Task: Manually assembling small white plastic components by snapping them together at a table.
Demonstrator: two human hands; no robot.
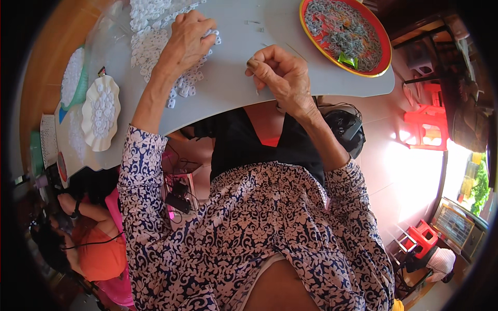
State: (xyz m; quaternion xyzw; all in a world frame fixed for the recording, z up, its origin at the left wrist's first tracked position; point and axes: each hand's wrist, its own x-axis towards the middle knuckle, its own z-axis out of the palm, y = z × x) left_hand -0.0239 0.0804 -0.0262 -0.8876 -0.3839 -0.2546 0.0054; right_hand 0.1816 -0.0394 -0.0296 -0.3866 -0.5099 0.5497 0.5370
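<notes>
Resting on the white-ring pile, the left hand lies palm down, fingers curled loosely over the rings, nothing clearly gripped. Right hand is pinched shut near the table edge, thumb and forefinger on a thin needle-like pin pointing down; too small to be sure. Pile sits under and left of the left hand, well apart from the right, so left is nearer. Red tray beyond the right hand holds grey bits plus a green scrap. White scalloped dish far left holds more rings.
</notes>
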